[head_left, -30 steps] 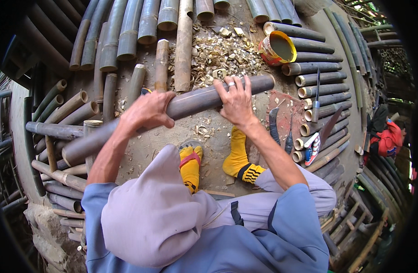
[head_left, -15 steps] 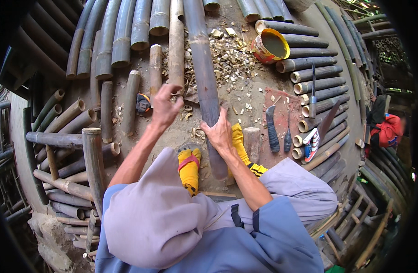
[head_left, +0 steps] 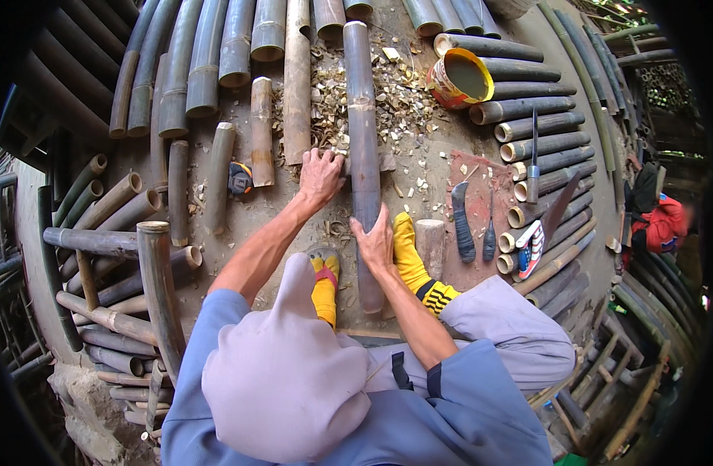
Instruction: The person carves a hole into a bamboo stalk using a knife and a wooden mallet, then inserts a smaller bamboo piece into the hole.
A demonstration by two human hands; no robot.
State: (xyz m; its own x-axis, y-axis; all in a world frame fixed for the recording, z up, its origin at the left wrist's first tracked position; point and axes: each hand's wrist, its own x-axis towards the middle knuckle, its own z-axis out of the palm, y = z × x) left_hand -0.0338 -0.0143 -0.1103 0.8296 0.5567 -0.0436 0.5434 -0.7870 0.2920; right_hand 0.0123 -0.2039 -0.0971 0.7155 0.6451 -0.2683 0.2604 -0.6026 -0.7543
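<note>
Big dark bamboo tube (head_left: 362, 124), best held so it can't roll
It runs over the chip pile (head_left: 403, 113) and back between yellow socks (head_left: 413, 260). The right hand (head_left: 375, 239) is clamped around its near part, good for control. The left hand (head_left: 320, 177) is down just beside it, curled, though I can't tell if it's holding anything. Mind pinches.

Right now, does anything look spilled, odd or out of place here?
Yes, mildly: pale chips lie scattered on both sides of the bamboo tube, like loose cutting waste. The footwear also looks mismatched: the left foot has a red strap over its yellow sock, while the right foot shows only a sock.
</note>
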